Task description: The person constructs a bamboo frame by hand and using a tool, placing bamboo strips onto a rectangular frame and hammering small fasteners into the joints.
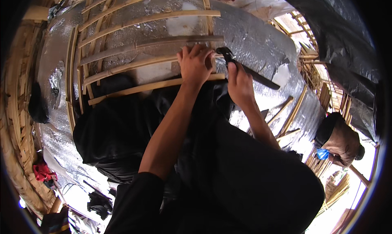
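A frame of split bamboo slats [151, 19] lies in front of me, its crosspieces tied or fixed onto upright strips. My left hand [195, 65] closes over the right end of one bamboo slat [134, 65], where it meets an upright strip. Its fingertips are partly hidden, so a small item between them cannot be made out. Just right of it, my right hand [239, 83] grips a black hammer [264, 79] close to its head. The hammer head is beside the slat's end, and the handle slants down to the right. The nearest slat [155, 86] runs along my lap.
Silvery sheeting [261, 42] covers the ground under the frame. Loose bamboo strips [294, 111] lie to the right. Another person [341, 140] bends over at the far right. A woven bamboo wall [20, 95] stands left, with a red cloth [44, 172] near its foot.
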